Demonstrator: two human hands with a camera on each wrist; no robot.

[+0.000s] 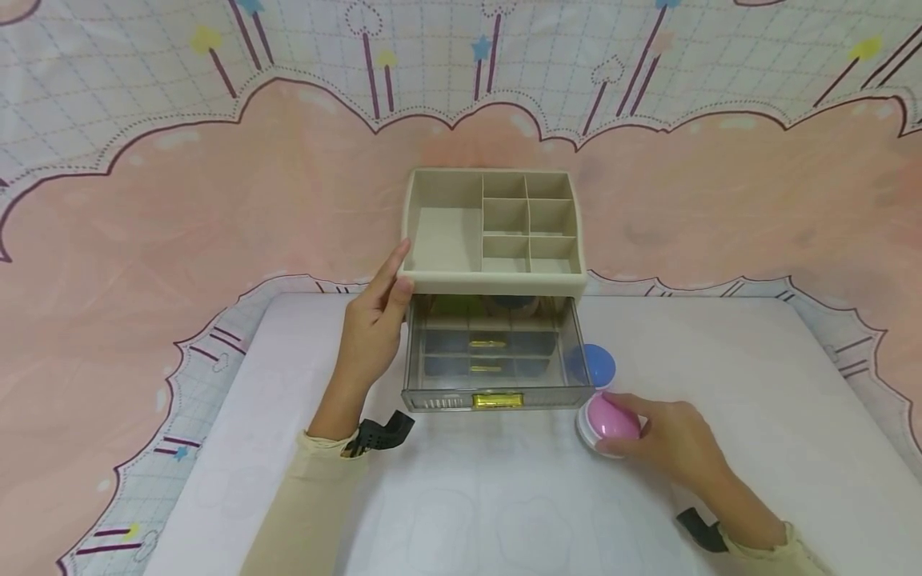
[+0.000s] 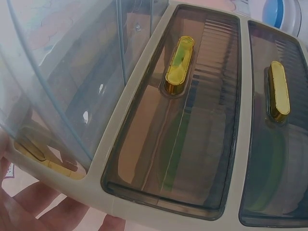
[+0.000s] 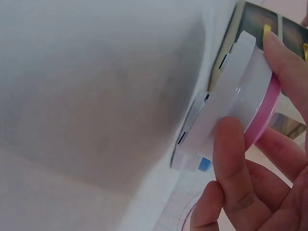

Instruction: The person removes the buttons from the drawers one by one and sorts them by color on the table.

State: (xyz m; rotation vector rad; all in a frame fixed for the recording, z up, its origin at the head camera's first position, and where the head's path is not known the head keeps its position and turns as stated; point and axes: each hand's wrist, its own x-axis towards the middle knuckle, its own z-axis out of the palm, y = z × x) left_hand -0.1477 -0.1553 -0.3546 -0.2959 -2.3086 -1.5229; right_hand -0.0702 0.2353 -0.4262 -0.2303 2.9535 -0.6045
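Observation:
My left hand [image 1: 370,332] rests against the left side of a cream desktop organizer [image 1: 493,283], its thumb by the front corner. The organizer's clear top drawer [image 1: 497,376] is pulled out, with a gold handle [image 1: 497,401]; the part I see is bare. Two lower drawers, also with gold handles, show in the left wrist view [image 2: 180,67]. To the right, my right hand [image 1: 673,440] grips a round button [image 1: 612,422] with a pink dome and white base, tilted in the right wrist view [image 3: 262,113]. A similar blue-domed one [image 1: 601,366] stands just behind it, partly behind the drawer.
The organizer's top has one large compartment [image 1: 448,232] and several small ones [image 1: 506,216]. A green shape [image 2: 180,149] shows dimly through a lower drawer front. The white table [image 1: 720,344] backs onto a patterned pink cloth [image 1: 684,200].

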